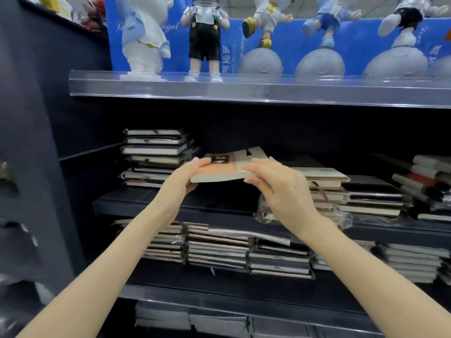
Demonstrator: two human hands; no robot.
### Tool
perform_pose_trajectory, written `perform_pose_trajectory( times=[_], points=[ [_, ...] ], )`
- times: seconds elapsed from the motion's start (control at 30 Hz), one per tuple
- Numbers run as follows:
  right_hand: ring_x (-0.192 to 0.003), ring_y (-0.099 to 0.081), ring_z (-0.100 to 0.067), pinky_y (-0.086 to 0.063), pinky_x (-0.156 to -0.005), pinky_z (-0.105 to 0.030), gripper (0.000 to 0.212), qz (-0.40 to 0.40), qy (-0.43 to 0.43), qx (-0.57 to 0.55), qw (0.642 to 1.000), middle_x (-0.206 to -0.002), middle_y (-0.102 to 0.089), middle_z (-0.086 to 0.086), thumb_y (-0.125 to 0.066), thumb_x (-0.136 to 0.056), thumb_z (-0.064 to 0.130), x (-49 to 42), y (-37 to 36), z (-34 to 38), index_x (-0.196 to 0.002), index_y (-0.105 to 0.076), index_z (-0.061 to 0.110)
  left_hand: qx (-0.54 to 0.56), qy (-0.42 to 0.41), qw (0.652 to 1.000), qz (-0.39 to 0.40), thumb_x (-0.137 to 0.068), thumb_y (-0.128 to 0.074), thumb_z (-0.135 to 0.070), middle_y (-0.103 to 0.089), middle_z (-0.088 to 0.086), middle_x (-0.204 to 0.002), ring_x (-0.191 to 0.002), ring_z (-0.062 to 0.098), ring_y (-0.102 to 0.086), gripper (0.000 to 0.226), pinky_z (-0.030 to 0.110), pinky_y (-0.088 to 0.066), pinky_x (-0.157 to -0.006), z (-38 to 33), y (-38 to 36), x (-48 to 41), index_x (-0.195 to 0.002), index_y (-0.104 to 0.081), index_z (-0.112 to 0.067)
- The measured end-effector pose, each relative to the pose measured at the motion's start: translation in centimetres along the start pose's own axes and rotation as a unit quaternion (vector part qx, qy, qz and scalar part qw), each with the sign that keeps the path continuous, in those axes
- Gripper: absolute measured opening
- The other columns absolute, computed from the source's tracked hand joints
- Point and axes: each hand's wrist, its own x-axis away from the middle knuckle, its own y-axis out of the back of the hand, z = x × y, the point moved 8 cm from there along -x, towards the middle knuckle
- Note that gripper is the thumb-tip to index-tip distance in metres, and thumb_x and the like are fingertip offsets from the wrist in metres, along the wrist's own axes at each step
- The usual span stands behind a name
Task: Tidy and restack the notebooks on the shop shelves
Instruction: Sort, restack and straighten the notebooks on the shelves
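Both my hands hold a pink and cream notebook (pixel 220 168) flat in the air over the gap in the middle shelf (pixel 170 203). My left hand (pixel 183 178) grips its left edge, thumb on the cover. My right hand (pixel 278 184) grips its right end, fingers curled over the top and front edge. A tall stack of dark notebooks (pixel 155 157) stands to the left on that shelf. Another stack (pixel 327 189) lies to the right, partly behind my right hand.
Above, a shelf with a clear plastic lip (pixel 219 87) carries several figurines (pixel 205 37). More notebook stacks (pixel 219 250) fill the lower shelf, and further stacks (pixel 429 181) lie at the far right. A dark side panel (pixel 36 118) closes the left.
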Motion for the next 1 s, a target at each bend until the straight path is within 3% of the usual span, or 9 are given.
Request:
perform_pose_trajectory(
  times=[0.1,0.23,0.3,0.37,0.43,0.6,0.73,0.83,1.0],
  points=[
    [-0.085,-0.07,-0.03,-0.058,-0.073,-0.049,0.035,0.047,0.002,0.058,0.997,-0.096,-0.073,-0.007,-0.047,-0.09,0.033,-0.6,-3.1,1.1,-0.102,-0.072,0.009,-0.054,0.028,0.998,0.004,-0.096,-0.043,-0.044,-0.057,-0.006,-0.126,-0.111,0.003,-0.052,0.036,0.026,-0.038,-0.104,1.2,2.4,-0.6,-0.124,-0.055,-0.025],
    [-0.08,-0.073,-0.029,-0.05,-0.086,-0.054,0.031,0.109,0.014,0.175,0.978,-0.084,-0.075,-0.003,-0.052,-0.084,0.038,-0.4,-6.2,1.0,-0.088,-0.075,0.017,-0.283,0.028,0.958,0.043,-0.099,-0.04,-0.042,-0.052,-0.008,-0.134,-0.114,0.001,-0.045,0.043,0.019,-0.031,-0.096,3.5,6.2,-1.9,-0.136,-0.047,-0.022],
    [-0.093,-0.071,-0.026,-0.035,-0.101,-0.056,0.026,0.199,0.018,0.239,0.95,-0.085,-0.075,0.004,-0.057,-0.085,0.04,0.5,-8.4,0.5,-0.087,-0.075,0.023,-0.341,-0.007,0.94,-0.004,-0.098,-0.045,-0.039,-0.057,-0.004,-0.13,-0.114,0.007,-0.051,0.04,0.019,-0.034,-0.092,3.5,9.2,-2.4,-0.132,-0.053,-0.019],
    [-0.126,-0.053,-0.02,-0.006,-0.114,-0.051,0.025,0.335,-0.013,0.28,0.9,-0.112,-0.07,0.011,-0.056,-0.09,0.043,1.2,-10.2,0.0,-0.106,-0.071,0.03,-0.384,-0.063,0.918,-0.083,-0.097,-0.049,-0.033,-0.06,0.003,-0.125,-0.115,0.016,-0.054,0.037,0.024,-0.039,-0.092,2.6,12.6,-2.8,-0.127,-0.057,-0.014],
    [-0.141,-0.03,-0.013,0.006,-0.117,-0.045,0.034,0.403,-0.077,0.267,0.872,-0.137,-0.053,0.014,-0.045,-0.096,0.046,0.9,-10.8,-0.3,-0.124,-0.06,0.038,-0.412,-0.114,0.892,-0.148,-0.095,-0.053,-0.028,-0.059,0.011,-0.122,-0.113,0.025,-0.054,0.036,0.031,-0.041,-0.093,1.8,15.3,-3.1,-0.125,-0.058,-0.01],
    [-0.128,-0.048,-0.013,-0.038,-0.103,-0.032,0.041,0.185,-0.192,0.131,0.955,-0.138,-0.053,0.009,-0.044,-0.098,0.042,-7.1,-11.7,1.7,-0.137,-0.049,0.031,-0.414,-0.164,0.875,-0.191,-0.09,-0.062,-0.02,-0.045,0.023,-0.134,-0.124,0.037,-0.043,0.051,0.042,-0.037,-0.103,1.4,18.3,-5.3,-0.136,-0.046,-0.007],
    [-0.137,-0.037,-0.022,-0.035,-0.106,-0.031,0.064,0.16,-0.236,0.02,0.958,-0.154,-0.032,-0.004,-0.053,-0.093,0.046,-11.7,-16.9,0.7,-0.149,-0.026,0.031,-0.379,-0.123,0.898,-0.184,-0.089,-0.064,-0.028,-0.025,0.027,-0.149,-0.136,0.039,-0.03,0.072,0.044,-0.031,-0.11,2.1,18.9,-8.3,-0.148,-0.026,-0.013],
    [-0.142,-0.026,-0.025,-0.03,-0.106,-0.028,0.082,0.196,-0.29,-0.066,0.934,-0.158,-0.017,-0.007,-0.059,-0.087,0.053,-13.7,-20.4,-0.3,-0.151,-0.011,0.036,-0.32,-0.101,0.928,-0.163,-0.085,-0.067,-0.035,-0.025,0.025,-0.15,-0.136,0.035,-0.032,0.083,0.031,-0.031,-0.105,2.8,19.1,-10.2,-0.15,-0.019,-0.013],
    [-0.136,-0.036,-0.015,-0.028,-0.097,-0.017,0.083,0.18,-0.319,-0.222,0.903,-0.15,-0.037,0.002,-0.067,-0.084,0.047,-14.2,-23.1,-0.8,-0.151,-0.021,0.03,-0.185,-0.062,0.971,-0.14,-0.087,-0.065,-0.034,-0.028,0.008,-0.153,-0.138,0.02,-0.031,0.084,0.015,-0.025,-0.095,3.7,18.9,-11.8,-0.151,-0.014,-0.017]
  ],
)
